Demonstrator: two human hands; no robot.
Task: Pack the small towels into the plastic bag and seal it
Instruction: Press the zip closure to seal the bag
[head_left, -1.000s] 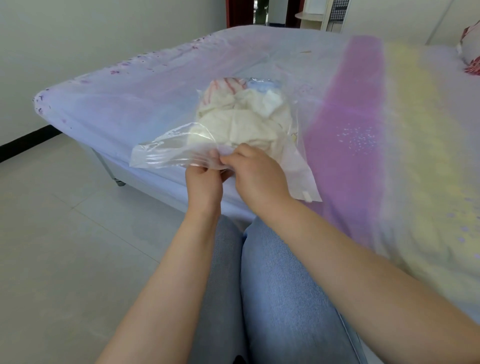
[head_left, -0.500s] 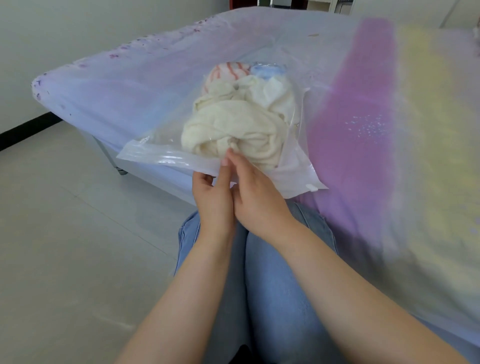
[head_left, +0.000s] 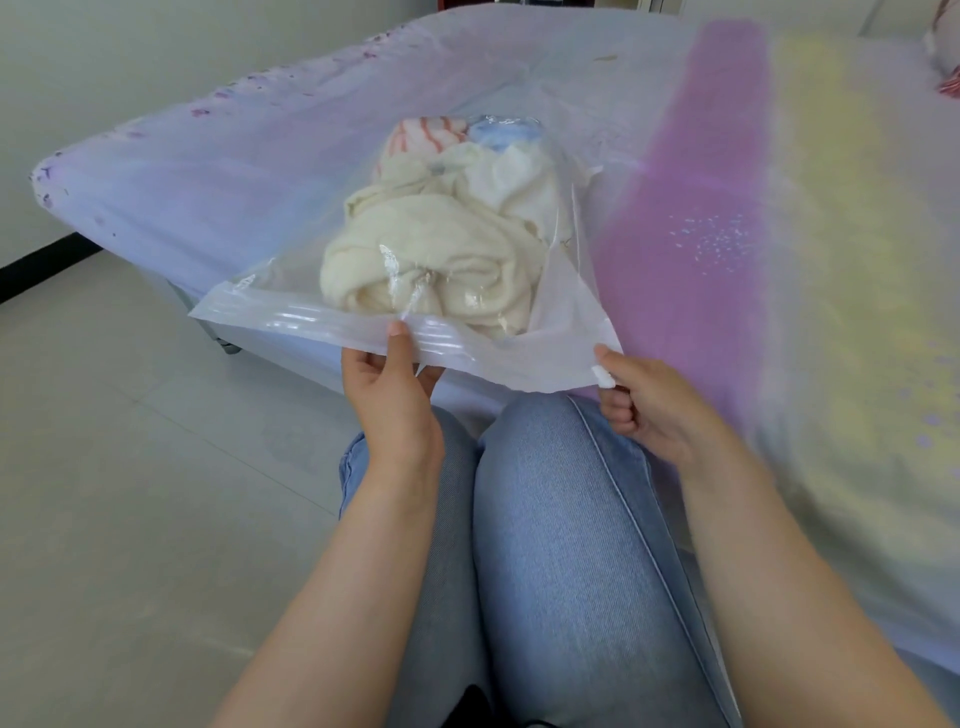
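On the pastel bed (head_left: 675, 171) at frame centre, the plastic bag (head_left: 291, 312) of towels (head_left: 441, 249) lay while your left hand (head_left: 389, 384) pinched its zip strip and your right hand (head_left: 644, 400) pinched the slider corner; bulging towels could have blocked the seal.

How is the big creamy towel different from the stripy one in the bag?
The cream towel is plain and bulky, bunched up near the bag's opening. The striped towel has red lines on white, shows far less, and sits at the far end. Both are crumpled inside the clear plastic bag.
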